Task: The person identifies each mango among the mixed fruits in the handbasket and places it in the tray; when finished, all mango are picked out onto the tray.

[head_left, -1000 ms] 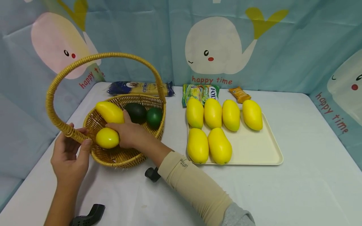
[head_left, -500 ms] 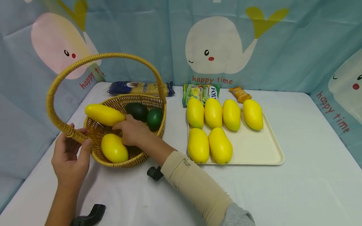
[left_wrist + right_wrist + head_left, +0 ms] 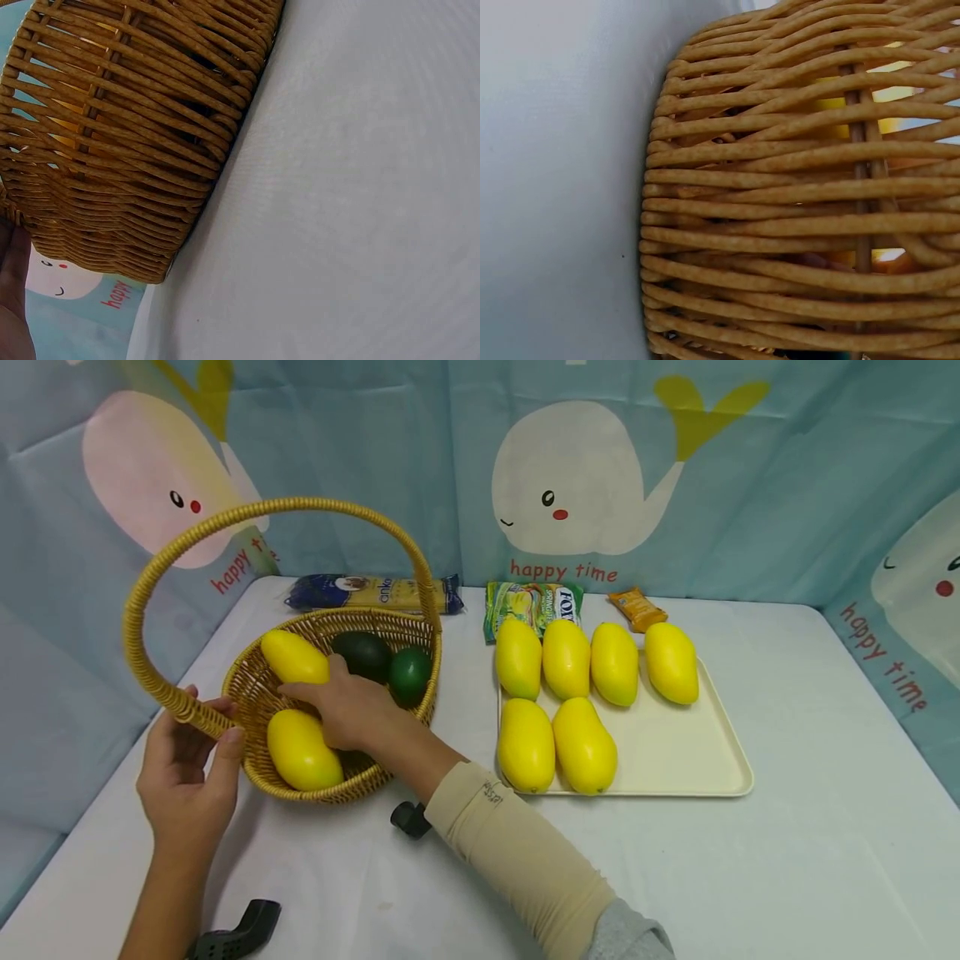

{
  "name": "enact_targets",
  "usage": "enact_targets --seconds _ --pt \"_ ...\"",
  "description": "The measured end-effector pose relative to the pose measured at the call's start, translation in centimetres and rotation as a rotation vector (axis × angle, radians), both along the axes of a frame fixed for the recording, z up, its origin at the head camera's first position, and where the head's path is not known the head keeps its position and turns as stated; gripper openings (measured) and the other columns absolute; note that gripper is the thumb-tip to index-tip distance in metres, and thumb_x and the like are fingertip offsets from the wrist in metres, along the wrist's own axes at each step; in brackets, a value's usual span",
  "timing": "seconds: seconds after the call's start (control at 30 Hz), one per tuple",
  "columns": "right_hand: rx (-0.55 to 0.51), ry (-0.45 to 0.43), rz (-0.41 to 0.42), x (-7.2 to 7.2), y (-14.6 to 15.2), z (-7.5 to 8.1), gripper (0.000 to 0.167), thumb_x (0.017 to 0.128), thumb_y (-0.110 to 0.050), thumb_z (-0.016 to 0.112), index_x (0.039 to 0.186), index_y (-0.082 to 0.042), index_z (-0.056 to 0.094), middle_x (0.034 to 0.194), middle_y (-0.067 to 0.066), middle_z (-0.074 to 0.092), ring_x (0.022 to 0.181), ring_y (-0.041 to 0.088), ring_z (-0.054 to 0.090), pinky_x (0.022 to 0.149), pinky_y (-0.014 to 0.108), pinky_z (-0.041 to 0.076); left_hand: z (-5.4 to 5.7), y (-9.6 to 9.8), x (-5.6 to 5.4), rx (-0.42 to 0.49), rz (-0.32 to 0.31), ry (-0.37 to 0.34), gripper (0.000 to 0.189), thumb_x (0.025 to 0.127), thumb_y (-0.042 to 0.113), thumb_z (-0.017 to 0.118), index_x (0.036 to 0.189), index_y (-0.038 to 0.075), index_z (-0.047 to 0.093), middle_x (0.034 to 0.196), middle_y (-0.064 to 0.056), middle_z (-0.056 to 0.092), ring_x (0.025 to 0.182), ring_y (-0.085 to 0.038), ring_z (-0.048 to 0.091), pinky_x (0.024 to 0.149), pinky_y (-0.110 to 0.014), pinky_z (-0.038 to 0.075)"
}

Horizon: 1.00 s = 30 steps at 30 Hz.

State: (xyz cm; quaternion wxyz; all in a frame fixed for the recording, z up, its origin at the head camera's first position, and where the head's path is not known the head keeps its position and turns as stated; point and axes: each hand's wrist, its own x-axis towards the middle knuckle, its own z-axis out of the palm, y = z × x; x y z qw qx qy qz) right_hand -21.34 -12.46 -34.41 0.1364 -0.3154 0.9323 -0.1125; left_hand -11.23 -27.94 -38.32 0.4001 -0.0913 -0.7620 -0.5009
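The wicker basket (image 3: 255, 697) stands at the left under its tall arched handle (image 3: 277, 506). My left hand (image 3: 183, 781) grips the foot of that handle, thumb in front and fingers behind. Inside the basket, my right hand (image 3: 356, 710) holds the right end of a yellow mango (image 3: 292, 653) between thumb and fingers, some fingers hidden. A second mango (image 3: 302, 752) lies below it, near the front wall. Behind the right hand sit a dark avocado (image 3: 362, 655) and a smaller green fruit (image 3: 409, 673). Both wrist views mostly show the basket's outer weave.
A cream tray (image 3: 675, 752) bears several mangoes (image 3: 585, 747) to the right of the basket. Along the back lie a blue pasta packet (image 3: 375, 595), a green packet (image 3: 532, 604) and an orange packet (image 3: 637, 609). Patterned cloth hangs behind the white-covered table (image 3: 817, 827).
The upper mango swung left to nearly level, then back to a slant. The lower mango turned and settled toward the basket's front wall. My left hand kept its grip.
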Motion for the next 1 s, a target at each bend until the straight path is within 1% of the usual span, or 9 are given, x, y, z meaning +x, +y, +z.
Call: enact_targets --seconds 0.07,0.2,0.3,0.43,0.5,0.6,0.7,0.87,1.0 --pt "-0.009 0.013 -0.018 0.0 0.0 0.1 0.068 0.097 -0.029 0.066 0.15 -0.056 0.034 0.146 0.007 0.031 0.086 0.015 0.053 0.063 0.023 0.048 -0.1 -0.1 0.0 0.004 -0.004 0.004 0.055 0.089 -0.015 0.061 0.141 -0.006 0.049 0.122 -0.015 0.064 0.114 -0.024 0.062 0.103 -0.025 0.047" --pt "-0.064 0.007 -0.057 0.1 0.1 0.4 0.066 0.099 -0.028 0.062 0.151 -0.055 0.03 0.135 0.008 0.039 0.08 0.015 0.054 0.059 0.023 0.047 -0.3 -0.3 -0.1 0.011 -0.009 0.005 0.055 0.089 -0.015 0.061 0.141 -0.006 0.048 0.122 -0.016 0.064 0.113 -0.023 0.062 0.102 -0.025 0.047" --pt "-0.154 0.019 -0.068 0.0 0.4 0.4 0.062 0.101 -0.031 0.059 0.153 -0.051 0.03 0.127 0.009 0.043 0.077 0.015 0.055 0.058 0.022 0.047 -0.3 -0.3 -0.1 0.009 -0.005 -0.001 0.055 0.089 -0.015 0.061 0.142 -0.005 0.048 0.122 -0.016 0.064 0.113 -0.022 0.062 0.102 -0.025 0.047" --pt "-0.291 0.036 -0.068 -0.1 1.0 0.5 0.057 0.101 -0.04 0.058 0.153 -0.046 0.034 0.114 0.006 0.047 0.08 0.014 0.053 0.061 0.021 0.046 0.0 0.0 0.0 -0.001 0.0 -0.004 0.055 0.089 -0.015 0.061 0.142 -0.005 0.049 0.122 -0.016 0.064 0.114 -0.023 0.062 0.102 -0.025 0.047" --pt "-0.358 0.031 -0.061 -0.2 1.2 0.5 0.056 0.1 -0.04 0.059 0.152 -0.043 0.037 0.109 0.005 0.048 0.083 0.014 0.051 0.062 0.02 0.045 0.1 0.0 0.0 -0.002 0.002 -0.003 0.055 0.089 -0.014 0.061 0.142 -0.005 0.049 0.122 -0.016 0.064 0.114 -0.023 0.062 0.102 -0.025 0.047" --pt "-0.452 -0.006 -0.047 -0.2 1.5 0.6 0.056 0.1 -0.033 0.061 0.152 -0.04 0.039 0.109 0.002 0.051 0.088 0.013 0.049 0.065 0.019 0.046 0.0 0.0 0.0 -0.002 0.002 -0.003 0.055 0.089 -0.015 0.062 0.142 -0.005 0.048 0.122 -0.016 0.064 0.114 -0.023 0.062 0.102 -0.025 0.047" --pt "-0.529 -0.061 -0.047 -0.3 1.7 0.5 0.063 0.097 -0.025 0.067 0.152 -0.04 0.04 0.113 -0.001 0.054 0.094 0.012 0.047 0.069 0.018 0.046 -0.2 -0.2 0.0 -0.005 0.01 -0.011 0.056 0.089 -0.014 0.062 0.142 -0.004 0.048 0.122 -0.017 0.064 0.114 -0.021 0.062 0.102 -0.024 0.047" --pt "-0.585 -0.091 -0.056 -0.2 1.8 0.6 0.073 0.092 -0.018 0.074 0.152 -0.041 0.039 0.118 -0.004 0.055 0.1 0.01 0.047 0.075 0.015 0.046 0.0 0.0 0.1 -0.008 0.012 -0.012 0.055 0.089 -0.014 0.061 0.142 -0.004 0.049 0.122 -0.017 0.064 0.114 -0.02 0.063 0.102 -0.024 0.047" --pt "-0.644 -0.107 -0.012 -0.1 2.1 0.7 0.073 0.092 -0.016 0.074 0.153 -0.037 0.04 0.123 -0.003 0.055 0.101 0.01 0.048 0.078 0.013 0.046 0.3 0.3 0.1 0.001 -0.007 0.016 0.054 0.089 -0.014 0.061 0.141 -0.007 0.048 0.121 -0.017 0.064 0.113 -0.023 0.063 0.102 -0.025 0.047"
